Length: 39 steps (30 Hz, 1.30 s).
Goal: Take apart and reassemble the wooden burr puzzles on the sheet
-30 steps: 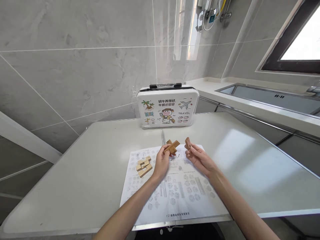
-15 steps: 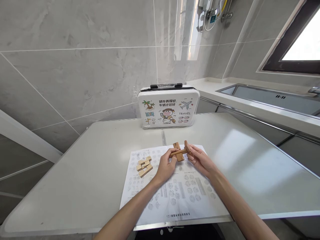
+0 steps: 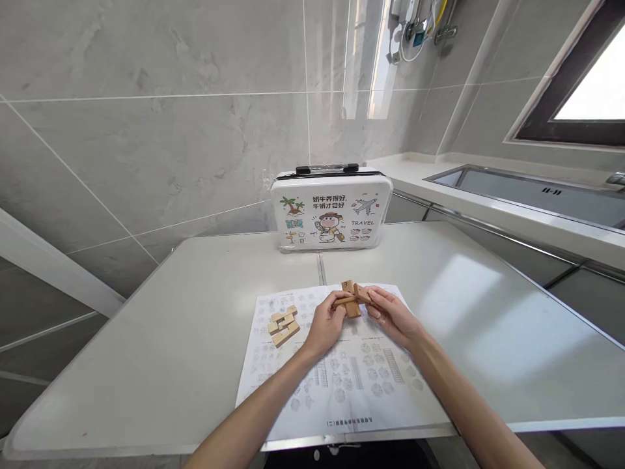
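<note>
Brown wooden pieces, crossed (image 3: 352,309): held above the printed sheet, in front of the case, by the left hand; one flat piece is laid across a thinner bar.
Notched brown wooden piece (image 3: 362,294): held by the right hand at the right side of the crossed pieces; the two are overlapped in view, and whether they are joined cannot be told.
Left hand (image 3: 326,323): closed in a pinch, with the bar's left end gripped between thumb and fingers.
Right hand (image 3: 393,316): fingers curled, with the notched piece pinched at its right end.
Pale wooden blocks (image 3: 285,333): grouped close together on the left part of the sheet, near the left hand.
White printed paper sheet (image 3: 342,407): spread on the white table (image 3: 146,365), marked with small grey drawings, partly covered by both forearms.
White cartoon-printed case (image 3: 305,228): stood upright at the table's far edge, wrapped in clear plastic, topped with a black handle.
Steel sink (image 3: 517,195): set into the counter at right.
</note>
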{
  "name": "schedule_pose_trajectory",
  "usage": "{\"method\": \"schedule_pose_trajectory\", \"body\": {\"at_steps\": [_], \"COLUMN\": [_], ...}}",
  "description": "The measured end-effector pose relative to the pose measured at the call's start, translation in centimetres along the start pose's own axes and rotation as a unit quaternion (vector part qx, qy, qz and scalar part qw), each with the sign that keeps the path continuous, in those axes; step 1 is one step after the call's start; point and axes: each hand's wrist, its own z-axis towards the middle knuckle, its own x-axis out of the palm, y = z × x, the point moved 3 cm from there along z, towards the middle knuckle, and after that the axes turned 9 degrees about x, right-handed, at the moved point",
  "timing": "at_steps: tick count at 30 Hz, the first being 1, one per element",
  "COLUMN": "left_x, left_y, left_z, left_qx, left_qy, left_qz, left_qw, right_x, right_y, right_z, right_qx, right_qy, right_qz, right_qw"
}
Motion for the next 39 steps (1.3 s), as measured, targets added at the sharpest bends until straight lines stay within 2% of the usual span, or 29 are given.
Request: {"method": "schedule_pose_trajectory", "body": {"at_steps": [6,11,17,24,28,32,35,39], "left_x": [-0.3,-0.4,0.0,-0.3,-0.4,-0.6,-0.5,-0.1], "left_y": [1.0,1.7,1.1,1.1,0.8,0.4,0.4,0.0], "left_z": [0.3,0.4,0.4,-0.3,-0.5,-0.6,-0.5,-0.4], "left_qx": [-0.023,-0.052,-0.037,-0.063,-0.058,-0.023,-0.013,0.008], "left_qy": [-0.04,-0.054,-0.019,-0.023,0.027,0.048,0.052,0.071], "left_qz": [-0.066,-0.125,-0.158,-0.141,-0.149,-0.094,-0.092,-0.14], "left_qw": [0.997,0.989,0.987,0.988,0.987,0.994,0.994,0.988], "right_x": [0.3,0.7,1.3,1.9,2.2,2.5,2.2,1.6], "right_y": [0.2,0.1,-0.4,-0.7,-0.6,-0.5,-0.5,-0.4], "right_z": [-0.2,-0.3,-0.4,-0.5,-0.6,-0.7,-0.6,-0.4], "right_qx": [-0.007,0.021,0.026,0.019,0.027,0.026,0.025,0.021], "right_qy": [0.001,0.026,0.05,0.076,0.069,0.069,0.069,0.057], "right_qz": [0.0,-0.001,-0.039,-0.094,-0.114,-0.141,-0.127,-0.088], "right_qw": [1.0,0.999,0.998,0.993,0.991,0.987,0.989,0.994]}}
